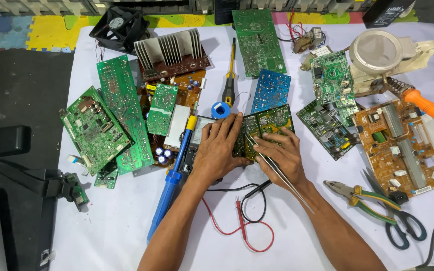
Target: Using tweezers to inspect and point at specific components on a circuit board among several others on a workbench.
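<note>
Tweezers (277,170), slim, bright metal, straight-sided and tapering to a fine point, are held in the right hand (283,156); the fingers are closed around the shafts near the tips, and the long axis runs diagonally, tips pointing up-left onto the board and the joined end trailing down-right over the wrist. The tips are set against a small rectangular green circuit board with yellowish printed markings (266,125), lying flat near the middle of the white table covering (116,221), its long axis roughly left to right with a slight upward tilt at the right. The left hand (219,148) is laid flat, fingers spread and extended, pressing the board's left edge; nothing is gripped in it. Just left of that hand a blue and yellow plastic soldering tool (172,180) lies diagonally. A blue rectangular board (271,90) is seen just above. Green-handled steel pliers (362,198) lie to the right, well apart, beside an orange-brown board (403,148).
</note>
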